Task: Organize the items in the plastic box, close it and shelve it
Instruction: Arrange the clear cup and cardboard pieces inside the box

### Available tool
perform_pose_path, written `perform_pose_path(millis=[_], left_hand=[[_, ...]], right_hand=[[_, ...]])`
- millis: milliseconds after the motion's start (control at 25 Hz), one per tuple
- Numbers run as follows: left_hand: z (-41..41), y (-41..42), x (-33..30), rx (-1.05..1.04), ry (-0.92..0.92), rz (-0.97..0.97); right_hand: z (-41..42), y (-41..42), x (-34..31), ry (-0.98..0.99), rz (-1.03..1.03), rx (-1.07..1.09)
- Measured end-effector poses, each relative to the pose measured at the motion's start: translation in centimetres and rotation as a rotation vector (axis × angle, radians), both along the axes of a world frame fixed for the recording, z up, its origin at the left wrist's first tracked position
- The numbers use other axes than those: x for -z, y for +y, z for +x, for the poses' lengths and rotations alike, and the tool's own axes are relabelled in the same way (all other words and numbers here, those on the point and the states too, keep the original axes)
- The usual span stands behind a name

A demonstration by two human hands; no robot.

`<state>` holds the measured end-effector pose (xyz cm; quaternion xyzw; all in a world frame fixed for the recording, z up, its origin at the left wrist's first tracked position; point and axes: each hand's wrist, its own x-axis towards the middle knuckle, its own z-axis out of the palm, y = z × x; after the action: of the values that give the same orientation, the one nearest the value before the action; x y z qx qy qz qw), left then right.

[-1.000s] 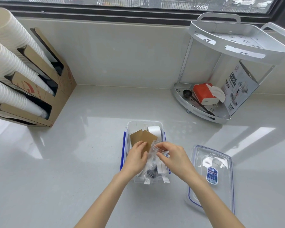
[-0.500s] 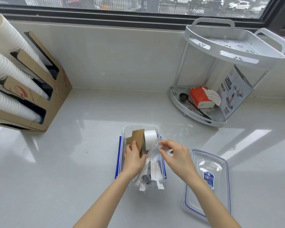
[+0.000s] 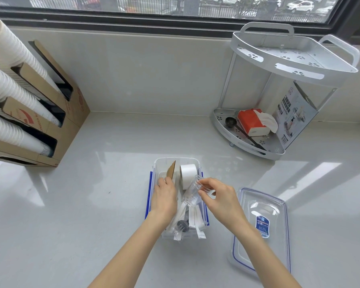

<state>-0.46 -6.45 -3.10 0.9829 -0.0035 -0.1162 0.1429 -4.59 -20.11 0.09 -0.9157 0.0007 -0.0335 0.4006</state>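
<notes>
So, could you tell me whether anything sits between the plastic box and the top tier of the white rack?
Nothing visible does. The plastic box stands open on the counter, its lid lying to its right. The counter between it and the white rack looks bare, and the rack's top tier appears empty.

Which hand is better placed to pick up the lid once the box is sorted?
Right hand: the lid lies directly beside it on the counter, while the left hand is across the plastic box.

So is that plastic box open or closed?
Open: the box has no cover, and its lid lies flat on the counter beside it.
</notes>
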Motion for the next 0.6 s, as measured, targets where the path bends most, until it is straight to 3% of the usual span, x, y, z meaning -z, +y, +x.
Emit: perform_pose_path(millis=[320, 600], left_hand=[[-2.2, 3.4, -1.3, -0.129, -0.112, -0.364], [-5.0, 4.5, -0.7, -0.137, -0.161, -0.192]], right_hand=[[-0.2, 0.2, 0.0, 0.006, 0.009, 0.003], [-0.3, 1.5, 0.0, 0.007, 0.037, -0.033]])
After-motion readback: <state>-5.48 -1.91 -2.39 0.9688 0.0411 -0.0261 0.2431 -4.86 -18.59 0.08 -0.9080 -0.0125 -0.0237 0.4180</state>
